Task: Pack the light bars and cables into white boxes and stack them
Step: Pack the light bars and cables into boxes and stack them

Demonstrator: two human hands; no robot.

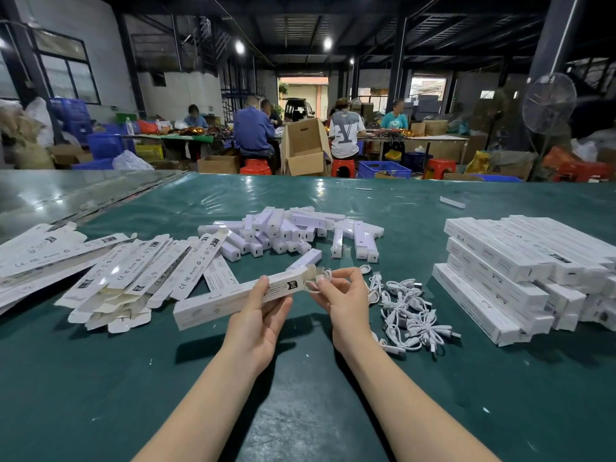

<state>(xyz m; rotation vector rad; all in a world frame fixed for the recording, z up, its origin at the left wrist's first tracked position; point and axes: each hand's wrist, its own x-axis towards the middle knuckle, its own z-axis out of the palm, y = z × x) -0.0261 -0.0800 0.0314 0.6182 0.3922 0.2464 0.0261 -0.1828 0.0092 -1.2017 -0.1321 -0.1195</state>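
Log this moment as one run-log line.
step: cable at box mouth | left hand: holds box | right hand: pinches cable | stack: right

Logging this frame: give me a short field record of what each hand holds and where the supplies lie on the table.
left hand: grips white box above the green table
right hand: pinches coiled cable at the box's open end
box state: end flap open; contents cannot be seen
flat boxes: pile at left
light bars: heap at centre, beyond the hands
loose cables: right of the hands
packed boxes: stacked at far right
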